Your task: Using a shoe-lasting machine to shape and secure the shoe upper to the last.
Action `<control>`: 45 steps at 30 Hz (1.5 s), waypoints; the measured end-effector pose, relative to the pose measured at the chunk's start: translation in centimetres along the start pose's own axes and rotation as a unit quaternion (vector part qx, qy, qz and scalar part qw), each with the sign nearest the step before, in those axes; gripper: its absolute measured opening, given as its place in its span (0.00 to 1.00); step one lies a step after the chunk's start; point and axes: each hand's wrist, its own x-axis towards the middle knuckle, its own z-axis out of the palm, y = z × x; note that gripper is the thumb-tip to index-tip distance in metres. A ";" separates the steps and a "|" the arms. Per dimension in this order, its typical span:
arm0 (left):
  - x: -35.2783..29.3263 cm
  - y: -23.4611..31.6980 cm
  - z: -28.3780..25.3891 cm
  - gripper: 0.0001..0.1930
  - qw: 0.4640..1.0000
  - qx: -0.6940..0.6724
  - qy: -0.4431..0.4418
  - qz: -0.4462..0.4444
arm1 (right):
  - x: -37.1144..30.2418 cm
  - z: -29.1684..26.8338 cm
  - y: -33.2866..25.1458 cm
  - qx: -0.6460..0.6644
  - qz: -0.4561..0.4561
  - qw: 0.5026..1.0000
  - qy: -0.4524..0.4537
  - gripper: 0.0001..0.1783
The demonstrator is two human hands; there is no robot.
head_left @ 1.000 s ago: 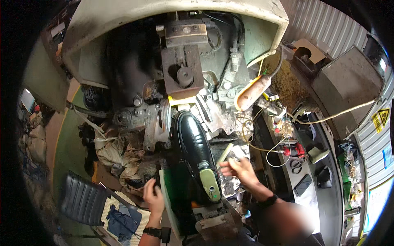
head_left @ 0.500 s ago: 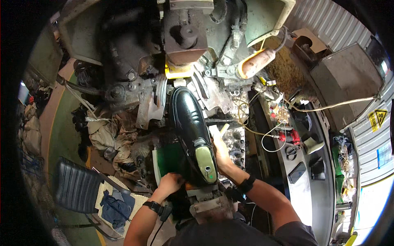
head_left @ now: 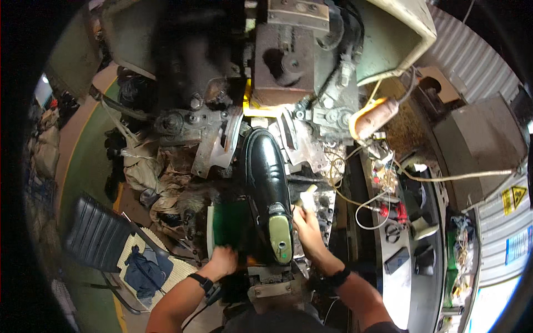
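Note:
A glossy black loafer [head_left: 265, 172] sits toe-away on a pale green last [head_left: 280, 233]. Its toe meets the metal jaw plates of a machine [head_left: 284, 61]. My right hand [head_left: 308, 227] is beside the shoe's right rear side, fingers curled in close to it. At those fingertips is a small pale piece with a yellowish, stick-like end [head_left: 308, 194]; its kind is unclear. Left of the heel, my left hand [head_left: 224, 260] is closed like a fist, and anything inside is hidden. Close by that hand is a dark green panel [head_left: 229, 225] with a white edge.
A lit lamp [head_left: 373, 117] hangs at the machine's right. The side bench holds a red tool [head_left: 394, 212], a black tape roll [head_left: 393, 232] and a phone [head_left: 397, 260]. A black chair [head_left: 99, 230] stands left, and crumpled cloth [head_left: 141, 169] lies beside the machine.
The view has shifted. My right hand has drawn back along the shoe's side toward the heel. My left hand has moved slightly left, away from the shoe, which stays against the jaws.

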 end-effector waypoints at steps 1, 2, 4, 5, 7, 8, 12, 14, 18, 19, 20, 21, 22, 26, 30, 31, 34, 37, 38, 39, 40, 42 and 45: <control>0.0 0.5 -0.4 0.17 0.999 0.033 0.031 0.010 | -0.2 -0.6 -0.5 0.006 -0.036 0.999 0.022 0.18; -0.8 0.8 -1.0 0.19 0.996 0.067 0.058 0.015 | -0.8 -1.2 -0.8 -0.007 -0.058 0.998 0.034 0.19; 0.0 0.6 -0.3 0.18 0.998 0.057 0.040 -0.005 | -1.3 -1.2 -1.6 0.027 -0.087 0.996 0.025 0.20; 0.3 0.3 0.1 0.18 0.999 0.044 0.021 -0.021 | -1.8 -1.5 -1.9 -0.016 -0.074 0.997 0.010 0.22; 0.8 0.0 -1.1 0.18 0.997 -0.026 0.070 0.001 | -2.7 -1.7 -2.0 -0.014 -0.119 0.993 0.021 0.22; 1.0 -0.1 -1.5 0.19 0.988 -0.100 0.117 0.021 | -3.1 -1.7 -2.1 -0.014 -0.160 0.987 0.030 0.23; -1.5 3.2 -4.9 0.25 0.682 -0.724 0.047 -0.092 | -3.7 -1.7 -2.2 -0.045 -0.189 0.981 0.026 0.21; -4.4 3.4 -6.4 0.27 0.748 -0.651 0.073 -0.104 | -4.0 -1.8 -2.2 -0.041 -0.218 0.975 0.029 0.22; -12.4 1.5 -8.2 0.33 0.808 -0.536 0.227 -0.095 | -7.4 -1.9 -3.2 -0.156 -0.324 0.933 0.015 0.24; -14.8 0.0 -9.0 0.34 0.790 -0.529 0.294 -0.101 | -8.8 -1.4 -4.1 -0.180 -0.370 0.911 0.006 0.24; -17.5 -1.3 -10.8 0.32 0.786 -0.470 0.373 -0.148 | -9.8 -1.1 -4.3 -0.160 -0.410 0.898 -0.027 0.28; -19.9 -3.3 -10.5 0.30 0.718 -0.510 0.428 -0.203 | -11.3 -0.4 -5.6 -0.183 -0.386 0.900 -0.085 0.31; -21.2 -3.8 -13.1 0.28 0.571 -0.645 0.488 -0.142 | -12.7 0.1 -6.6 -0.210 -0.359 0.898 -0.143 0.34; -23.5 -6.2 -17.8 0.18 0.307 -0.788 0.527 -0.085 | -15.2 3.1 -6.4 -0.287 -0.393 0.809 -0.329 0.50; -18.1 -0.4 -23.5 0.14 0.362 -0.838 0.409 0.013 | -17.9 2.1 0.1 -0.277 -0.367 0.860 -0.219 0.51; -17.0 0.5 -22.9 0.18 0.366 -0.839 0.401 0.032 | -19.6 2.6 -2.4 -0.216 -0.390 0.873 -0.197 0.51; -14.6 7.4 -28.0 0.25 0.367 -0.885 0.249 0.144 | -21.9 -0.3 -0.3 -0.291 -0.475 0.831 -0.005 0.37; -11.8 12.0 -29.5 0.27 0.319 -0.911 0.131 0.225 | -26.1 -2.0 1.8 -0.173 -0.243 0.952 0.072 0.45; -10.7 13.1 -29.0 0.27 0.309 -0.919 0.112 0.218 | -27.7 -0.8 -1.7 -0.208 -0.277 0.934 0.089 0.46; -9.2 14.8 -28.9 0.26 0.320 -0.915 0.102 0.224 | -28.5 -1.5 -1.2 -0.212 -0.277 0.930 0.116 0.46; -8.2 16.5 -29.0 0.26 0.313 -0.922 0.055 0.221 | -29.1 -2.3 0.1 0.055 -0.179 0.977 0.099 0.46; -8.1 20.8 -29.8 0.27 0.354 -0.899 -0.004 0.257 | -30.5 -4.3 2.1 0.329 -0.089 0.936 0.089 0.46; -7.3 26.5 -30.0 0.32 0.412 -0.853 -0.060 0.315 | -32.7 -7.1 5.2 0.395 -0.092 0.898 0.171 0.49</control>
